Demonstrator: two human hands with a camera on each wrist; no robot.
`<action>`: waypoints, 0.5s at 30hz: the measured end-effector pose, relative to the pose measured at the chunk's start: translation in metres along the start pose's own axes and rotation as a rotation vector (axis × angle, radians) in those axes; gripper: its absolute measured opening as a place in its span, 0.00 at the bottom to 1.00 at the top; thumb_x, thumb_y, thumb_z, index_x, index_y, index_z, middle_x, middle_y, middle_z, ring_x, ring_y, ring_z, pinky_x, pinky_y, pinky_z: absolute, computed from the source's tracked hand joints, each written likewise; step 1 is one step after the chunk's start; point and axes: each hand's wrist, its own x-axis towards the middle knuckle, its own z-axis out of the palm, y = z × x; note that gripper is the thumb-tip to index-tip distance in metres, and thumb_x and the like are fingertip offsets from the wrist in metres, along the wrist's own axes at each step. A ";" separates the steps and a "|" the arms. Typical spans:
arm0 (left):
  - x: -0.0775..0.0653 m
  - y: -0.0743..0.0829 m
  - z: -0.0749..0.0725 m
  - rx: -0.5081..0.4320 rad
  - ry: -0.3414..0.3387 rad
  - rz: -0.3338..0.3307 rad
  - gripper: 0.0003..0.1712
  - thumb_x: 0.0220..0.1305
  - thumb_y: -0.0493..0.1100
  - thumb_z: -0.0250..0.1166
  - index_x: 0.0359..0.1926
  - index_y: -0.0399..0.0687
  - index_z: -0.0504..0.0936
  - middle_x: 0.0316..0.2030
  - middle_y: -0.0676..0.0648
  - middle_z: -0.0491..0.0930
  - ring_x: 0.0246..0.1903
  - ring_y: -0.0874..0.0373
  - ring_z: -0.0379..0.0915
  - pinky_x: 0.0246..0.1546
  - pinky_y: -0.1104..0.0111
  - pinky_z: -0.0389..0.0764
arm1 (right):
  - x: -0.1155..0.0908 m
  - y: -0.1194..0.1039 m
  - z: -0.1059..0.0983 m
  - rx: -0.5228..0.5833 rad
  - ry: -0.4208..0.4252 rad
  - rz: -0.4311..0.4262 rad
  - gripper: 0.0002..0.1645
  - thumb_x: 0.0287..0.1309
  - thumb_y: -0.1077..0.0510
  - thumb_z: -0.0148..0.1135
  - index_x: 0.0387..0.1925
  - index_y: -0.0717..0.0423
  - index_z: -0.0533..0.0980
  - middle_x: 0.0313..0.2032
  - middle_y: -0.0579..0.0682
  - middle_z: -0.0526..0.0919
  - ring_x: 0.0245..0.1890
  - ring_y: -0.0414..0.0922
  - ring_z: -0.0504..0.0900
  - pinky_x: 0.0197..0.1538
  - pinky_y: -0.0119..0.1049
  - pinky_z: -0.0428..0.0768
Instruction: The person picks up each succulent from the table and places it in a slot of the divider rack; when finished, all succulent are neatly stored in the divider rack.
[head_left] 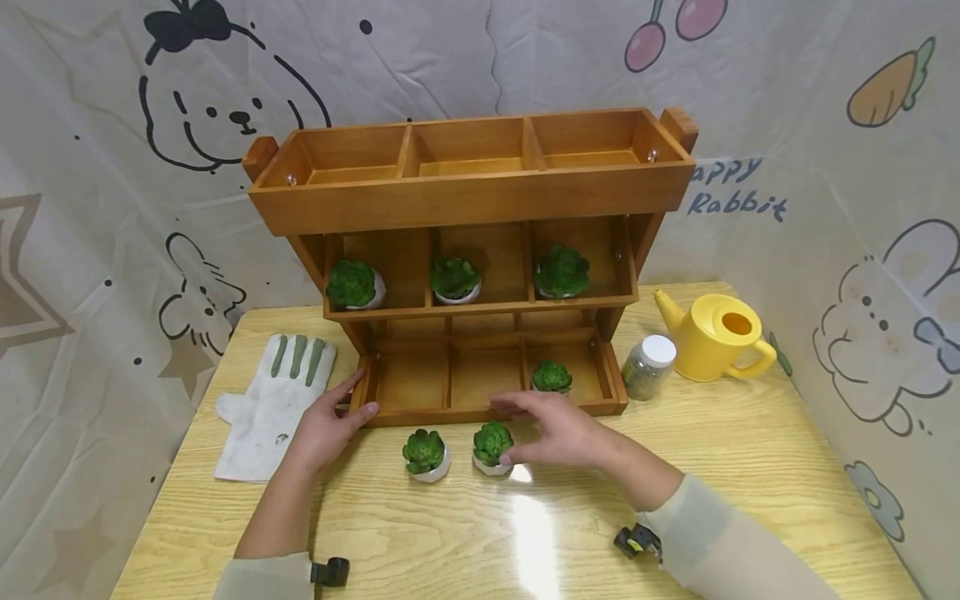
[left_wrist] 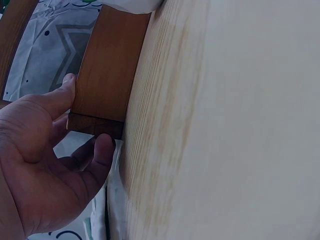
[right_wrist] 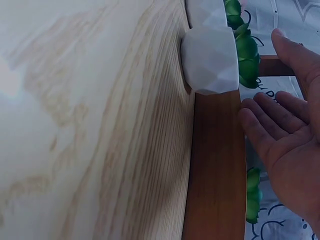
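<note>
My left hand (head_left: pixel 328 427) grips the bottom left corner of a three-tier wooden planter shelf (head_left: pixel 472 196), thumb and fingers on either side of its end in the left wrist view. Over the table, my right hand (head_left: pixel 561 429) reaches around the upper right of a potted succulent (head_left: pixel 492 443), fingers spread and nothing pinched. That plant's white faceted pot (right_wrist: pixel 210 60) stands on the table before the shelf in the right wrist view. To its left is a second potted succulent (head_left: pixel 424 454). One small succulent (head_left: pixel 551 377) sits in the bottom tier's right compartment.
Three succulents stand in the middle tier, one per compartment, such as the central one (head_left: pixel 455 277). A white-lidded jar (head_left: pixel 649 367) and a yellow watering can (head_left: pixel 712 337) stand right of the shelf. A white-and-green glove (head_left: pixel 273 408) lies left.
</note>
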 end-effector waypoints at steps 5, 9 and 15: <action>0.000 0.000 0.000 0.001 0.002 0.003 0.44 0.71 0.60 0.67 0.82 0.58 0.60 0.72 0.32 0.67 0.61 0.36 0.73 0.52 0.50 0.80 | 0.002 -0.001 0.003 -0.013 -0.005 -0.010 0.51 0.53 0.43 0.81 0.74 0.53 0.69 0.66 0.45 0.78 0.64 0.43 0.78 0.67 0.43 0.74; 0.000 -0.001 0.001 0.010 0.003 0.004 0.44 0.72 0.59 0.67 0.82 0.58 0.60 0.71 0.32 0.67 0.61 0.35 0.73 0.50 0.51 0.81 | 0.004 -0.003 0.006 -0.022 -0.028 -0.009 0.51 0.53 0.44 0.81 0.74 0.54 0.69 0.68 0.43 0.77 0.65 0.41 0.76 0.69 0.43 0.72; 0.001 -0.002 0.000 0.009 -0.001 0.002 0.43 0.73 0.57 0.67 0.82 0.59 0.59 0.71 0.32 0.68 0.61 0.35 0.73 0.49 0.51 0.82 | 0.009 -0.004 0.012 -0.070 -0.059 -0.021 0.53 0.52 0.44 0.82 0.75 0.53 0.68 0.68 0.47 0.77 0.68 0.44 0.74 0.71 0.47 0.69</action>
